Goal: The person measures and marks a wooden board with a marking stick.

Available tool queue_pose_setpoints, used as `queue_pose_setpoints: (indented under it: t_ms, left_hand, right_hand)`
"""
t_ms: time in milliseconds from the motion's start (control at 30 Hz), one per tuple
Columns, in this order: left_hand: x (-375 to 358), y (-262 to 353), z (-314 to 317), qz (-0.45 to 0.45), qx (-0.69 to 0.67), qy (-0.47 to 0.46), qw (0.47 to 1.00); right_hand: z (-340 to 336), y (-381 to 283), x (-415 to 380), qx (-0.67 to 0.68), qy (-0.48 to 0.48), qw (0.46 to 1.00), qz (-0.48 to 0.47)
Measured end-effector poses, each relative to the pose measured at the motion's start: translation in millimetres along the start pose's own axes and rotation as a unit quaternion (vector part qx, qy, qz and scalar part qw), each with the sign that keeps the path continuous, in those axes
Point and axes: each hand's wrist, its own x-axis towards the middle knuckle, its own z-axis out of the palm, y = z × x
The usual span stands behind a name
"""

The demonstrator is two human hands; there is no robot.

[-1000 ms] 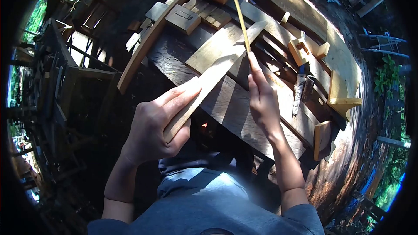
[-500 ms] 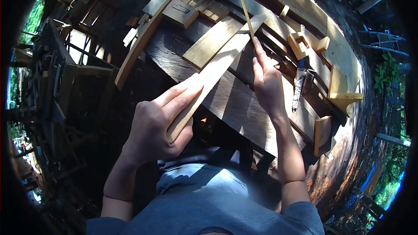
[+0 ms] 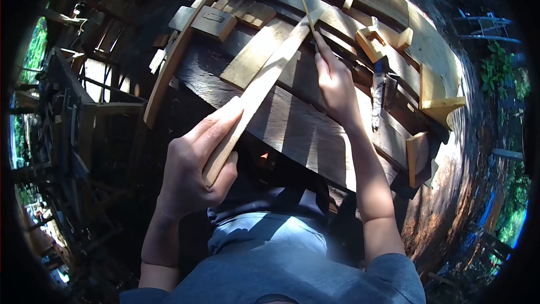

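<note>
Wooden slat (image 3: 256, 93): I am seeing it running as a long pale strip from my left hand up and across the counter (image 3: 304, 129), its far end lying by the thin stick.
Left hand (image 3: 194, 169): I am gripping the slat's near end, fingers wrapped round it and thumb lying along its top face; this grip is clenched on the slat.
Right hand (image 3: 334, 84): I am pinching a thin stick (image 3: 304, 4) between the fingertips, the grip grasping its lower end.
Thin stick: it is pointing away from me, just beside the slat's far tip.
Counter: it is carrying dark planks, pale wooden blocks (image 3: 211, 21) at the far edge and offcuts (image 3: 417, 157) on my right.
</note>
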Motion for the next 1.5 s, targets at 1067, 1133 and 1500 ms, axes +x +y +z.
queue_pose_setpoints:
  t_ms: [1067, 1133, 1500]
  left_hand:
    - [-35.5, -20.8, -110.1, -0.091, -0.358, 0.059, 0.927]
    - [-27.0, -37.5, -121.2, -0.086, -0.371, 0.065, 0.922]
    - [152.0, -21.2, 65.0, -0.123, -0.602, -0.026, 0.788]
  right_hand:
    - [-86.3, 33.0, -11.0, 0.604, -0.060, 0.760, 0.233]
    - [-96.9, 34.1, -37.1, 0.674, -0.113, 0.707, 0.182]
    - [-33.5, -75.7, -174.5, 0.179, 0.242, 0.951, -0.074]
